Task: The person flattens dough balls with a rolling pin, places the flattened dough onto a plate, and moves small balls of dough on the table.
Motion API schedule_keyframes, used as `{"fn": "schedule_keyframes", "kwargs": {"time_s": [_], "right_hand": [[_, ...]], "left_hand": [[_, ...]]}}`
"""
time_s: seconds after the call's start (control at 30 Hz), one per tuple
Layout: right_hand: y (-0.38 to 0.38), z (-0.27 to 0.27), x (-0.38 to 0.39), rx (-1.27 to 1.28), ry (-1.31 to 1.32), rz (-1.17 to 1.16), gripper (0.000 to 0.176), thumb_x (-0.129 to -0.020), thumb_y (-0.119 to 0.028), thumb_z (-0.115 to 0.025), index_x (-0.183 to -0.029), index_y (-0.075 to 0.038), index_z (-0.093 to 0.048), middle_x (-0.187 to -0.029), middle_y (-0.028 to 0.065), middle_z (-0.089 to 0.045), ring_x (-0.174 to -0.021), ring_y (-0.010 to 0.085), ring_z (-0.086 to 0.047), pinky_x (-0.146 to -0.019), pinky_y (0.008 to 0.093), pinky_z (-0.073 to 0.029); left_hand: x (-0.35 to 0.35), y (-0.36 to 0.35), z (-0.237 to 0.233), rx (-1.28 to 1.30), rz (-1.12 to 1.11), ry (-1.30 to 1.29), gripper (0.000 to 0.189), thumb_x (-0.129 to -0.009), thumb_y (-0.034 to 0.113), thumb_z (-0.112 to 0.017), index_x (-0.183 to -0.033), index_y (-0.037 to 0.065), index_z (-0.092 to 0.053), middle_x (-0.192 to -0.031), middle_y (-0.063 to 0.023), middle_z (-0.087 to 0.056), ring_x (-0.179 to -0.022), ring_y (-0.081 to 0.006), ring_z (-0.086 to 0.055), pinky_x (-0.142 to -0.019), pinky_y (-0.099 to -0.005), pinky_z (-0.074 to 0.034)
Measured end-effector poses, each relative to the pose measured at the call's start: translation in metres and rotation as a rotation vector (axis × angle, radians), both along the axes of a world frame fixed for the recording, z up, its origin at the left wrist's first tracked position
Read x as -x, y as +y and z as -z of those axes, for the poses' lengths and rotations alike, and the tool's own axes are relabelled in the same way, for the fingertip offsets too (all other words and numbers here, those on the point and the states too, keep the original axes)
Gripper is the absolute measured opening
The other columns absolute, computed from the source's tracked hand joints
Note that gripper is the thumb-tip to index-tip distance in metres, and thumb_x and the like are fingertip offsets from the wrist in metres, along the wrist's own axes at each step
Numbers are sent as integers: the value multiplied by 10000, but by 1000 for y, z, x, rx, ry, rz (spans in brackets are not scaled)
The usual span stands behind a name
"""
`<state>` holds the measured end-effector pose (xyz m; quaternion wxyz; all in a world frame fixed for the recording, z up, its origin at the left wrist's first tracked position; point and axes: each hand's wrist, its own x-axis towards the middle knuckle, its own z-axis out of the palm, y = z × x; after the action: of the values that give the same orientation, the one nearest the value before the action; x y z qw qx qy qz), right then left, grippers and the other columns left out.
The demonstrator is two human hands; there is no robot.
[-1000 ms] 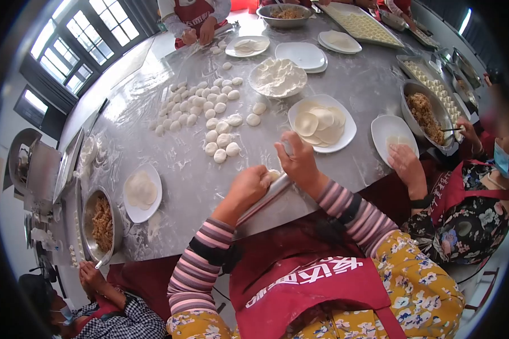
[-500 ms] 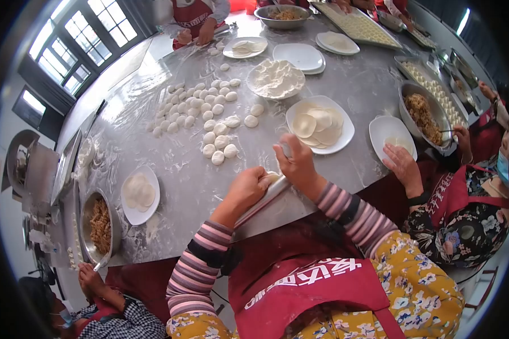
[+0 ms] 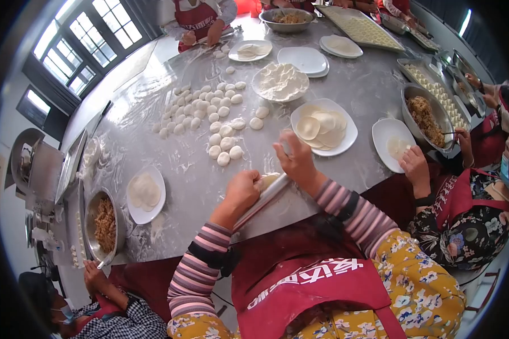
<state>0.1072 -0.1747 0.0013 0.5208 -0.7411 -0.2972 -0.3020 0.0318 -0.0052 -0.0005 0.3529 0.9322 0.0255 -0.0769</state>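
My left hand (image 3: pixel 243 189) is closed, thumb and fingers pinching the edge of a flat dough wrapper (image 3: pixel 270 179) near the table's front edge. The heel of my right hand (image 3: pixel 300 161) rests over the upper end of a pale rolling pin (image 3: pixel 264 202), its fingers raised and apart. The pin slants beside the wrapper, partly covered by my hands. Beyond my right hand, a white plate (image 3: pixel 345 141) bears stacked round wrappers (image 3: pixel 322 125). Several small dough pieces (image 3: pixel 223 159) lie on the metal table (image 3: pixel 192 175) ahead of my left hand.
A bowl of flour (image 3: pixel 281 82) stands further back. At the left are a plate of wrappers (image 3: pixel 144 192) and a filling bowl (image 3: pixel 104 223); at the right, another plate (image 3: pixel 387 135), a filling bowl (image 3: pixel 427 118) and a co-worker's hand (image 3: pixel 417 169). More people stand across the table.
The view has shifted slightly, so the table items appear further right. More of the wrapper shows between my hands. The co-worker's hand at the right has drawn back to the plate's edge.
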Motion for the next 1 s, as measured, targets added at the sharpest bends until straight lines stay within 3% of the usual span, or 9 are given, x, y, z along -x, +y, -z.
{"fn": "schedule_keyframes", "kwargs": {"time_s": [0.07, 0.1, 0.13, 0.23, 0.33, 0.7, 0.77, 0.93, 1.0], "right_hand": [[-23, 4, 24, 24, 29, 19, 211, -797, -42, -669, -942, -34, -515, -759, 172, -584, -668, 380, -585, -571, 400, -461], [-37, 10, 37, -3, 50, 21, 224, -789, -43, -684, -941, -30, -521, -742, 163, -583, -649, 364, -592, -556, 395, -462], [-44, 9, 48, 8, 47, 5, 224, -789, -43, -684, -941, -30, -521, -742, 163, -583, -649, 364, -592, -556, 395, -462], [-60, 3, 75, -4, 176, 28, 228, -788, -36, -687, -943, -28, -520, -727, 160, -583, -617, 354, -592, -530, 385, -460], [-59, 1, 72, -28, 186, 34, 224, -795, -35, -685, -946, -33, -519, -724, 151, -587, -591, 340, -595, -513, 371, -460], [-72, -1, 65, -4, 167, -154, 223, -811, -62, -681, -948, -36, -508, -762, 146, -594, -695, 320, -624, -598, 366, -492], [-75, -8, 54, 54, 209, -281, 153, -857, -91, -629, -949, -33, -521, -809, 153, -594, -734, 318, -622, -665, 364, -501], [-93, -7, 15, -186, 462, -285, 140, -885, -144, -547, -933, -22, -596, -970, 124, -622, -881, 301, -609, -776, 368, -484], [-89, -20, -2, 528, -159, -58, 186, -808, -143, -573, -952, -36, -621, -1034, 107, -626, -996, 270, -577, -893, 421, -421]], "left_hand": [[4, 0, 0, -39, 2, 21, 201, -836, 211, -594, -889, 23, -644, -826, -213, -642, -796, -366, -623, -701, -429, -474], [5, 0, 5, -19, 12, -22, 166, -845, 154, -594, -858, -9, -623, -729, -176, -619, -666, -256, -593, -636, -367, -460], [6, -1, 5, -9, -5, -25, 166, -845, 154, -594, -858, -9, -623, -729, -176, -619, -666, -256, -593, -636, -367, -460], [12, -13, -2, 84, -32, 14, 164, -820, 155, -622, -846, -6, -615, -755, -173, -619, -686, -270, -598, -648, -375, -463], [14, -27, -5, -172, 48, -134, 206, -798, 194, -652, -870, 7, -606, -830, -203, -639, -802, -379, -614, -704, -432, -474], [-110, -79, -32, 740, 15, -177, 308, -808, 170, -652, -992, -46, -531, -832, -181, -624, -767, -272, -625, -686, -371, -487], [-96, -59, -33, 300, 30, -458, 303, -831, 164, -631, -1025, -39, -517, -863, -191, -614, -785, -287, -624, -693, -382, -484], [40, -31, -45, -5, -41, -286, 239, -838, 175, -629, -986, -3, -570, -926, -206, -603, -856, -360, -603, -745, -417, -480], [72, -37, -38, -48, -19, -296, 305, -807, 183, -666, -1037, 8, -571, -988, -193, -600, -924, -364, -583, -799, -421, -470]]}}
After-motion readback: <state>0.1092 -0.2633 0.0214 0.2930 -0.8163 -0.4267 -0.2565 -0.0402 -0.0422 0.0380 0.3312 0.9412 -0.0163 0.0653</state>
